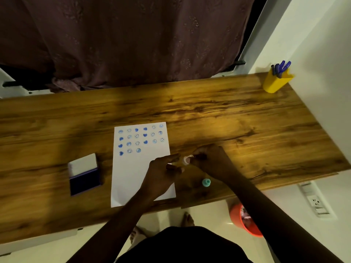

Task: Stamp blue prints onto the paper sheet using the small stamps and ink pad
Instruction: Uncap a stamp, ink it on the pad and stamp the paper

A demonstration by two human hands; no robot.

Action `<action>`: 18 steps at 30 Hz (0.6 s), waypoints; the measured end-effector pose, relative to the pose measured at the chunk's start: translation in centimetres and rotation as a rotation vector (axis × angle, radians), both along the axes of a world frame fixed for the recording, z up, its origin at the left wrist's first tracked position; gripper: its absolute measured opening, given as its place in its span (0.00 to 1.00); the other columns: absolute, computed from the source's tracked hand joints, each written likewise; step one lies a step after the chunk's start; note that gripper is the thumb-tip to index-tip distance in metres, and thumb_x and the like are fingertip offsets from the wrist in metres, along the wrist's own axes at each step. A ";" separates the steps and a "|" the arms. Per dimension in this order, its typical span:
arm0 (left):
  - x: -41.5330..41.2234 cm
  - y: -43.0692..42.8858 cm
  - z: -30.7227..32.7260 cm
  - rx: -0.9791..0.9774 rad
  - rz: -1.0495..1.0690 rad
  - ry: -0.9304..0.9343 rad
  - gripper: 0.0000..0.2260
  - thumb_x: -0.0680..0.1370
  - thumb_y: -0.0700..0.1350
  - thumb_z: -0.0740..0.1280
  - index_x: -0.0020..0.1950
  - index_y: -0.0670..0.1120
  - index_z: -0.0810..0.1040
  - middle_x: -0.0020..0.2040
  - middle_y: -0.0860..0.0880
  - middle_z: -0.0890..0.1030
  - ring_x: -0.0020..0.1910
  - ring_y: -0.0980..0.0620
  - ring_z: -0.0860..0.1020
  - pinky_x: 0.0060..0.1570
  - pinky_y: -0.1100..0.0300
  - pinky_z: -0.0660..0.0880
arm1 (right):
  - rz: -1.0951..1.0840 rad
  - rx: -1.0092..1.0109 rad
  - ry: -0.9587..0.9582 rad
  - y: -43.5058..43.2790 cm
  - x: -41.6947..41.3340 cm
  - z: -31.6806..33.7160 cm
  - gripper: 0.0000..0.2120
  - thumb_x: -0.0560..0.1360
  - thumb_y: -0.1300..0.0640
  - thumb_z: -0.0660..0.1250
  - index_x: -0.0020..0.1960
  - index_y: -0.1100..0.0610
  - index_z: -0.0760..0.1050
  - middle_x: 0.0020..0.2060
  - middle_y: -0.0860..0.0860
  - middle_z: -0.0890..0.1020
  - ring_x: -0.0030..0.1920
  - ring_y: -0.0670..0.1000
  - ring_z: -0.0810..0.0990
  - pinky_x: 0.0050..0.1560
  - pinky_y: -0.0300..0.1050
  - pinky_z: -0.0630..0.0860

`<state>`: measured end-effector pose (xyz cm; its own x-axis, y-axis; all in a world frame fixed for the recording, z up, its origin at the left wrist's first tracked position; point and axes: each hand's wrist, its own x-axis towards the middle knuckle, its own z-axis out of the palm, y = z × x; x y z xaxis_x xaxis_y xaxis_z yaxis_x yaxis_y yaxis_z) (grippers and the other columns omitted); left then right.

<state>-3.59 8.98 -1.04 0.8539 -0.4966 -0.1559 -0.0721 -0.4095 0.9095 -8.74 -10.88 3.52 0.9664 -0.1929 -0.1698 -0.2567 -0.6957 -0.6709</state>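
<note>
A white paper sheet [133, 171] lies on the wooden table [228, 120], its upper part covered with several blue heart and smiley prints. The open ink pad [84, 179] sits left of the sheet, lid up, dark blue pad showing. My right hand [209, 158] pinches a small pale pink stamp [187, 160] just off the sheet's right edge. My left hand [163, 171] rests over the sheet's right side, fingers spread beside that stamp. A small teal stamp [206, 182] stands on the table below my right hand.
A yellow holder with blue pens [277, 80] stands at the table's far right corner by the wall. A dark curtain hangs behind the table. An orange bucket [245, 221] sits on the floor under the right front edge, near a wall socket.
</note>
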 end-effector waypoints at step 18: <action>0.8 7.3 2.3 -0.252 0.231 -0.023 0.25 0.73 0.37 0.78 0.56 0.67 0.81 0.55 0.63 0.86 0.57 0.59 0.84 0.60 0.59 0.80 | -0.058 0.735 0.160 7.0 3.1 0.6 0.10 0.77 0.54 0.73 0.55 0.58 0.83 0.41 0.52 0.88 0.37 0.45 0.85 0.39 0.35 0.80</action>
